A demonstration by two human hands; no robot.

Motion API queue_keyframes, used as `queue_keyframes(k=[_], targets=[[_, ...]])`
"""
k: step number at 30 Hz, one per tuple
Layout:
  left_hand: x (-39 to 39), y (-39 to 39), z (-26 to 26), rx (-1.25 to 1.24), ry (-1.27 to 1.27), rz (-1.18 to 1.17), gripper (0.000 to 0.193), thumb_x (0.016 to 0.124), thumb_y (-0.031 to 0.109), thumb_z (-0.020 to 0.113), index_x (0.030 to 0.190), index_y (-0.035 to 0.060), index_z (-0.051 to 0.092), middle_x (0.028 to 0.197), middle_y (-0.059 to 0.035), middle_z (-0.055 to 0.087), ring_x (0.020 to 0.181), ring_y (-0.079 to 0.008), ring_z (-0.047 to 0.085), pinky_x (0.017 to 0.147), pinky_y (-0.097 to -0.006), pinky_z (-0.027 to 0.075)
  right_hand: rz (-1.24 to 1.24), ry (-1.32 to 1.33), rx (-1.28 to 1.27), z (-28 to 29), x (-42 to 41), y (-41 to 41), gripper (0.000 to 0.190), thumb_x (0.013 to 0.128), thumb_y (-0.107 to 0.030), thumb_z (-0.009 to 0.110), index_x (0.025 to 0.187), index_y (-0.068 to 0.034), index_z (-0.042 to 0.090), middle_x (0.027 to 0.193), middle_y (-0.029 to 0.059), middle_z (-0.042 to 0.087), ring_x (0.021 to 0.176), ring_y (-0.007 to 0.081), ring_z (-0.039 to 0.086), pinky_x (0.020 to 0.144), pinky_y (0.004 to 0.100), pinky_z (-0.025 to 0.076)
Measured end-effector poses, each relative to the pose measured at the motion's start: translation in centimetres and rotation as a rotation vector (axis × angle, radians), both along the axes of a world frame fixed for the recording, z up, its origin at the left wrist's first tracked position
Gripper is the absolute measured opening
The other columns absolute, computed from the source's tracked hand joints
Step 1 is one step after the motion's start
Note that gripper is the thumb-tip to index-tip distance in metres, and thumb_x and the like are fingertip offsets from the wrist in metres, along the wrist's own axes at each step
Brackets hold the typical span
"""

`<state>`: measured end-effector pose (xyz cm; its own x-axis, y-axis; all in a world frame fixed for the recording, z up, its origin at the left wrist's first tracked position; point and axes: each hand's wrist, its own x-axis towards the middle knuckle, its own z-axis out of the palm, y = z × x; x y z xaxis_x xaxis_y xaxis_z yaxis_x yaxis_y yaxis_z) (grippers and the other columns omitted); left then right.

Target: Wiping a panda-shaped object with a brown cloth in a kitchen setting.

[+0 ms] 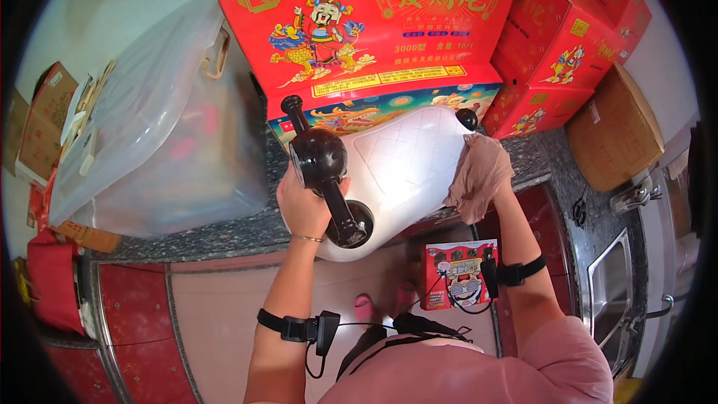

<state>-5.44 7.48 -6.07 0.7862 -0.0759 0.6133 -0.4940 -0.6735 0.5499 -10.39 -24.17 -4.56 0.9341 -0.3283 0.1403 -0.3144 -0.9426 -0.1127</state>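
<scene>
A glossy white ride-on toy [404, 163] with a quilted pattern on its seat is tilted at the edge of the counter. Its black handlebar [322, 160] has a round hub and a grip on each side, and a black wheel [359, 223] shows below it. My left hand [305, 202] grips the toy's front just beneath the hub; some of its fingers are hidden there. In my right hand [501, 171] is a crumpled brown cloth [477, 177], pressed against the toy's rear end. Beside the cloth a small black wheel [466, 119] sticks out.
Large red printed cartons [387, 22] stand behind the toy, with more red boxes [555, 39] and a brown carton [617, 129] at right. A translucent plastic bin [168, 168] fills the counter's left. Scissors [579, 210] lie near the sink [608, 286]. A red box [460, 275] is below.
</scene>
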Motion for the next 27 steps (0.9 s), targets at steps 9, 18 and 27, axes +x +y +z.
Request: queue_keyframes(k=[9,18,27], targets=[[0.3,-0.3,0.6,-0.096,0.191,-0.079,0.047,0.060,0.029,0.081,0.097,0.0091,0.059,0.090,-0.0079,0.064,0.083,-0.0307,0.061,0.076,-0.0406,0.047,0.021,-0.130,0.223,-2.3,-2.1,-1.1,0.017,0.082,-0.017,0.058,0.093,-0.006,0.064,0.092,0.0168,0.066,0.086,0.0343,0.064,0.074,0.0416,0.051],[0.6,0.2,-0.3,-0.113,0.216,-0.091,0.048,0.060,0.027,0.083,0.096,0.0078,0.058,0.086,-0.0086,0.063,0.084,-0.0316,0.061,0.077,-0.0412,0.046,0.030,0.015,0.058,0.3,-3.6,1.8,0.049,0.062,-0.023,0.076,0.108,-0.011,0.063,0.112,0.0121,0.060,0.112,0.0278,0.055,0.086,0.0371,0.051],[0.8,0.6,-0.7,-0.022,0.189,-0.036,0.053,0.060,0.032,0.082,0.100,0.0076,0.057,0.092,-0.0081,0.064,0.087,-0.0323,0.059,0.078,-0.0422,0.044,0.151,0.369,-0.117,-3.4,-3.3,8.6,0.039,0.062,-0.033,0.071,0.098,-0.018,0.066,0.103,0.0051,0.061,0.091,0.0250,0.061,0.075,0.0345,0.051]])
